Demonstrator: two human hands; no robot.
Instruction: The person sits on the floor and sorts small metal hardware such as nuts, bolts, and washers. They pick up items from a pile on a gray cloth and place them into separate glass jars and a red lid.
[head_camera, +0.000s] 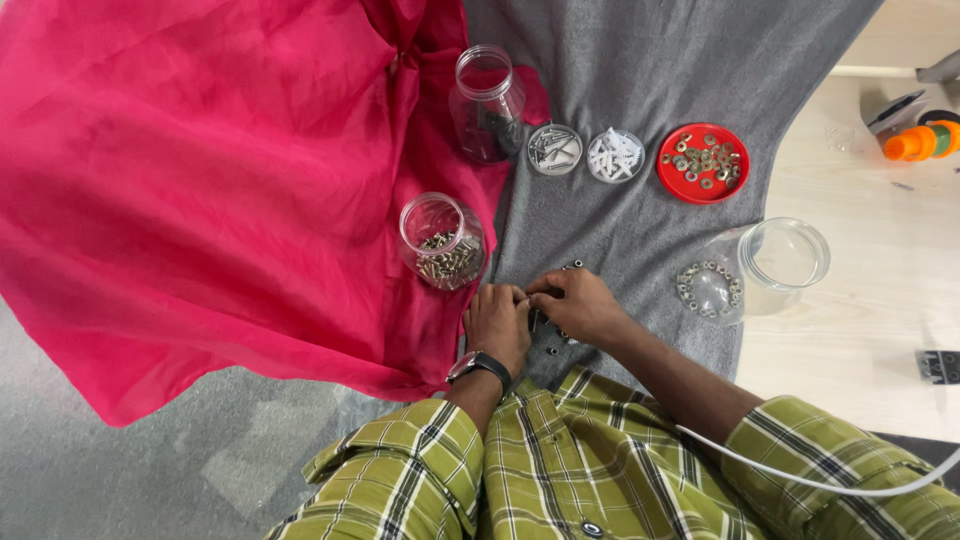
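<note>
Both hands meet over small nuts (560, 300) on grey cloth (640, 60): left hand (497, 322) and right hand (580, 305) pinch closed, fingertips hidden. Best I pick one piece, jar (443, 243) just beside.

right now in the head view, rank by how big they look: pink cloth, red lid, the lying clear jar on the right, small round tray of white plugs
1. pink cloth
2. lying clear jar
3. red lid
4. small round tray of white plugs

All lie at a similar distance from the camera, so the order looks reliable.
</note>
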